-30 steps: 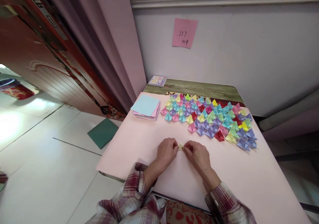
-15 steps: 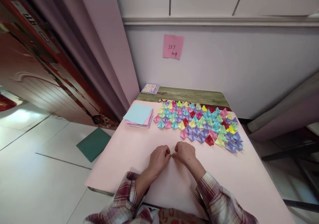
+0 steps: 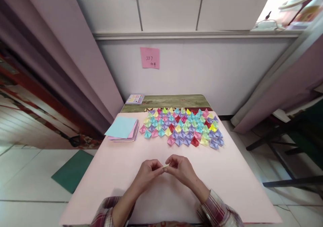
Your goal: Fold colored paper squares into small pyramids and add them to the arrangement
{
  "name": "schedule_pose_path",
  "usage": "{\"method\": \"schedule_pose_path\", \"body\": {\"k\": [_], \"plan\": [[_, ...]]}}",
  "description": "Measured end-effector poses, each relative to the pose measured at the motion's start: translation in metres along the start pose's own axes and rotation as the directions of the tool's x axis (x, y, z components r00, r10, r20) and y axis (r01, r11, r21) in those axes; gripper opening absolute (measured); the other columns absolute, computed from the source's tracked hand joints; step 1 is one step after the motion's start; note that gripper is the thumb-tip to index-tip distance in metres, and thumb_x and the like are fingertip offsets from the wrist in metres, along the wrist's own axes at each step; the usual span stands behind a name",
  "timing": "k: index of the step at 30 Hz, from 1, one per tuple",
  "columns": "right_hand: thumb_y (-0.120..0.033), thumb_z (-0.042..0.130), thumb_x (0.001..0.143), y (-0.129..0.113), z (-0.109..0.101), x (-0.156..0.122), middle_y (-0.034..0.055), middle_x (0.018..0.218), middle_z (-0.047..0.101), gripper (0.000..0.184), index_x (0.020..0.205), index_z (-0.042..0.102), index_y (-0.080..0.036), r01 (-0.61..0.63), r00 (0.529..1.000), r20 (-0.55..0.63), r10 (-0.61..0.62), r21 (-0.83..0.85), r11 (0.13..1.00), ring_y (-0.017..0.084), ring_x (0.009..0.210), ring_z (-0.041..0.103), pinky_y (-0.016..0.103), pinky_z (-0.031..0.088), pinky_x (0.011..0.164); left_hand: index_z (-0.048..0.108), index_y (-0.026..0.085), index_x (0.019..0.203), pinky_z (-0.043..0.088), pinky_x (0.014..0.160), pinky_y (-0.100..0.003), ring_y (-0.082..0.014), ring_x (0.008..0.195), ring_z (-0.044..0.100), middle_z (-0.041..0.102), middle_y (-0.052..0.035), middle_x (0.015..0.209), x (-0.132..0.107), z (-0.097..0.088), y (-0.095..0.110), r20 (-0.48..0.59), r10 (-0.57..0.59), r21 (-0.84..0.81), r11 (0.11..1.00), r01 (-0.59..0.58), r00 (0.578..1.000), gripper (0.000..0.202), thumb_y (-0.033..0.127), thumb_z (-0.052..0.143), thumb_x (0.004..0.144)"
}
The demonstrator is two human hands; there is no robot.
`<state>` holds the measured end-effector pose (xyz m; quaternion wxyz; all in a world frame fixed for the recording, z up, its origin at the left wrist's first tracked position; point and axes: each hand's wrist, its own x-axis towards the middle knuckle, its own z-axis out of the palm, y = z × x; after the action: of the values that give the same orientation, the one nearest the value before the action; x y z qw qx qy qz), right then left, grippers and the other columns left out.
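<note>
Pink-covered table (image 3: 214, 173), colorful folded paper pieces (image 3: 187, 139), paper stack (image 3: 121, 127)

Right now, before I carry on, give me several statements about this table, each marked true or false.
1. The left hand and the right hand both touch the small pale yellow paper. True.
2. The square paper stack has dark red on top. False: its top sheet is light blue.
3. In this view, the folded paper shapes lie right of the stack. True.
4. The pink wall note reads 753. False: it reads 357.
5. The printed pack sits at the table's near edge. False: it sits at the far left corner.
6. The right sleeve is plaid. True.
</note>
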<state>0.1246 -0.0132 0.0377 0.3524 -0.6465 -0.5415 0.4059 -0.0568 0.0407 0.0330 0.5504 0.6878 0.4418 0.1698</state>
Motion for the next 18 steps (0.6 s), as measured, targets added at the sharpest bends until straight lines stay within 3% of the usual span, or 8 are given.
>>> {"method": "schedule_pose_path", "body": {"k": [4,8,12,14,18], "plan": [[-0.025,0.068,0.075,-0.002,-0.016,-0.008,-0.0016,0.061,0.066,0.01,0.067,0.069,-0.02,0.051,0.998,-0.041,-0.05,0.023,0.998,0.013,0.055,0.056,0.022,0.037,0.053,0.059,0.016,0.064,0.031,0.056,-0.023,-0.0119,0.059,0.044,0.052,0.0025,0.06,-0.001,0.01,0.026,-0.008,0.039,0.067,0.997,-0.038,0.999,0.025,0.035,0.065,0.077],[-0.03,0.062,0.082,-0.006,-0.026,-0.011,-0.0018,0.06,0.06,0.017,0.071,0.064,-0.019,0.106,0.98,-0.186,-0.069,0.199,0.974,0.012,0.055,0.052,0.022,0.038,0.052,0.061,0.016,0.077,0.038,0.06,-0.022,-0.012,0.063,0.049,0.056,0.0017,0.067,0.006,0.027,0.043,-0.039,0.08,-0.205,0.975,-0.086,0.996,0.024,0.04,0.065,0.08],[-0.041,0.06,0.085,-0.009,-0.03,-0.014,-0.0016,0.063,0.059,0.025,0.074,0.059,-0.019,0.148,0.963,-0.267,-0.044,0.384,0.912,0.014,0.057,0.055,0.024,0.043,0.055,0.063,0.013,0.075,0.04,0.055,-0.024,-0.0123,0.056,0.052,0.061,-0.0024,0.064,0.01,0.044,0.054,0.039,0.011,-0.338,0.941,0.003,0.999,0.031,0.044,0.064,0.081],[-0.045,0.062,0.084,-0.009,-0.033,-0.015,-0.0012,0.065,0.06,0.027,0.076,0.059,-0.019,0.154,0.963,-0.269,-0.035,0.436,0.886,0.015,0.059,0.057,0.025,0.045,0.057,0.063,0.014,0.074,0.039,0.053,-0.023,-0.0109,0.053,0.05,0.058,-0.0005,0.06,0.007,0.047,0.062,-0.003,0.041,-0.32,0.947,-0.04,0.999,0.029,0.041,0.063,0.082],[-0.045,0.07,0.079,-0.012,-0.041,-0.015,0.0012,0.069,0.065,0.028,0.085,0.064,-0.018,0.091,0.994,-0.098,-0.046,0.531,0.842,0.016,0.063,0.061,0.027,0.047,0.061,0.063,0.014,0.07,0.037,0.053,-0.021,-0.0095,0.054,0.047,0.053,0.0017,0.056,0.0,0.044,0.073,-0.03,0.1,-0.247,0.963,-0.105,0.995,0.026,0.036,0.06,0.084]]}}
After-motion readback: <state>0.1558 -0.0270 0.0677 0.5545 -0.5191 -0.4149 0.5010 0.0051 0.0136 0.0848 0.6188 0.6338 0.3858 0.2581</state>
